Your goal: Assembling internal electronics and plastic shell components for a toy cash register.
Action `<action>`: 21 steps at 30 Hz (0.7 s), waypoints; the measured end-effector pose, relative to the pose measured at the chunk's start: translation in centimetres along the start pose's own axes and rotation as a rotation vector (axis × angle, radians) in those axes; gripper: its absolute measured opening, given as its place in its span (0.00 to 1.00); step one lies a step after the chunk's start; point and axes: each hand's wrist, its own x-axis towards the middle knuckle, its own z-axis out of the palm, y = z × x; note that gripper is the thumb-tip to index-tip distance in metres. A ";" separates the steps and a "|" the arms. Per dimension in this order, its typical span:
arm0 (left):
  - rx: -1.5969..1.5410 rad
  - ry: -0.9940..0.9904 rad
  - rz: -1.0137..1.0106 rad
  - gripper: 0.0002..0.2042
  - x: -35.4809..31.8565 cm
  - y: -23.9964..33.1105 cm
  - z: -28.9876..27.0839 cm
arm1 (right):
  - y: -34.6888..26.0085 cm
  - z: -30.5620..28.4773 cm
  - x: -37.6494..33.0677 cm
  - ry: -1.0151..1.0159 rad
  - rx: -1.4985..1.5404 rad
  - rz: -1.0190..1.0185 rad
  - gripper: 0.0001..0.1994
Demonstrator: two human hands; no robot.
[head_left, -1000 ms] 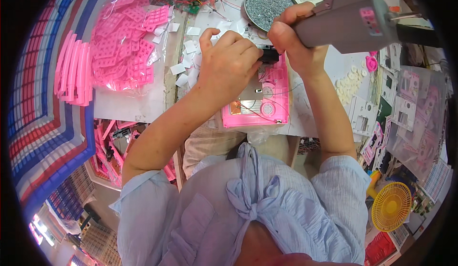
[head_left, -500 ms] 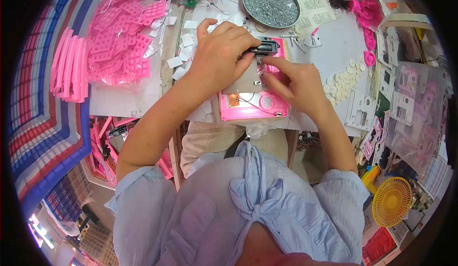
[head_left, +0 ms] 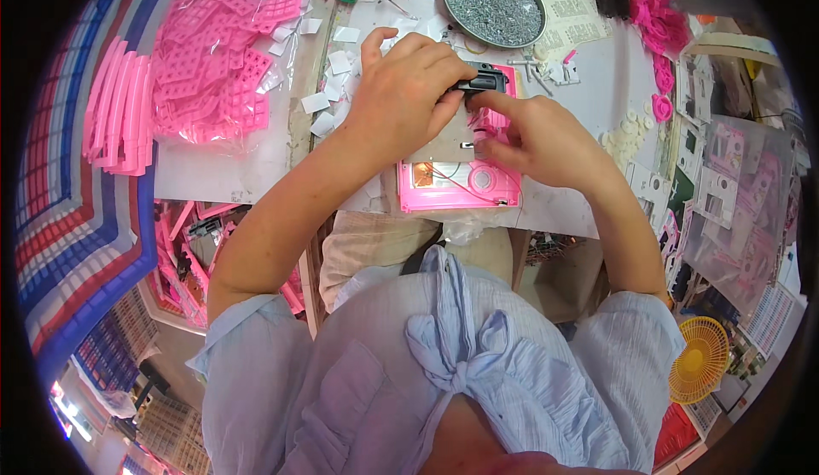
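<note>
A pink plastic housing [head_left: 452,187] with thin red wires and a round opening lies open on the white table [head_left: 563,211] in front of me. My left hand [head_left: 408,91] rests over its upper left part and pinches a small black part [head_left: 483,78] at the top edge. My right hand [head_left: 537,138] lies on the housing's right side, its fingertips pressing down just below the black part. Most of the housing's upper half is hidden under both hands.
A round metal dish of small screws [head_left: 493,4] stands behind the hands. A clear bag of pink plastic grids [head_left: 213,57] and stacked pink strips [head_left: 115,104] lie at left, with white paper scraps [head_left: 328,91] between. Pink round parts [head_left: 657,23] and packaging cards [head_left: 725,168] fill the right.
A second ago my right hand held a grey power screwdriver over the housing; it is gone from view now, and the hand has come down onto the housing.
</note>
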 end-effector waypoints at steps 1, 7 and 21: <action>-0.007 0.003 -0.001 0.12 0.0 0.0 0.1 | 0.3 -0.1 -0.2 -0.014 0.041 0.011 0.15; -0.018 0.034 0.004 0.12 -0.2 -0.1 0.3 | 2.0 1.5 -1.8 0.188 0.110 -0.159 0.15; -0.452 0.109 -0.162 0.11 1.6 -1.9 -3.4 | 2.0 -0.3 -3.2 0.106 0.337 0.000 0.16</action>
